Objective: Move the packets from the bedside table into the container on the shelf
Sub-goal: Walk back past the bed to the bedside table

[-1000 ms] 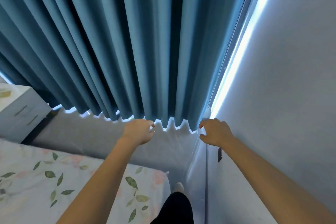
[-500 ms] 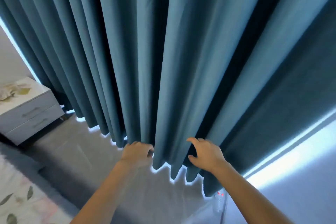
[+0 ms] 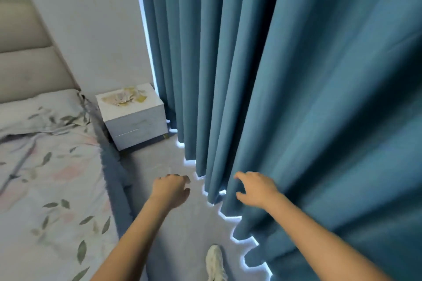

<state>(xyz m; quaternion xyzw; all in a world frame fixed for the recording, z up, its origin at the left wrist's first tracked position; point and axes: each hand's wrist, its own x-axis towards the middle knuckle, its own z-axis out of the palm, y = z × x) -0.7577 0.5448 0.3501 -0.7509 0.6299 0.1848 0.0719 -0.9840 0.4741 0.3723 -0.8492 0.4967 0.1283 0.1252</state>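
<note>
Packets (image 3: 124,97) on bedside table (image 3: 137,121), now nearer, centred.

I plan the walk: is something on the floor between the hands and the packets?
Nothing visible: bare floor runs from both hands to the bedside table holding the packets. The curtain hangs alongside.

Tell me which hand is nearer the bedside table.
Left. The left hand hovers over the floor short of the bedside table; the right hand is farther off, by the curtain.

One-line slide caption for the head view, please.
Both hands, left hand and right hand, empty beside the blue curtain; packets lie on the bedside table ahead.
</note>
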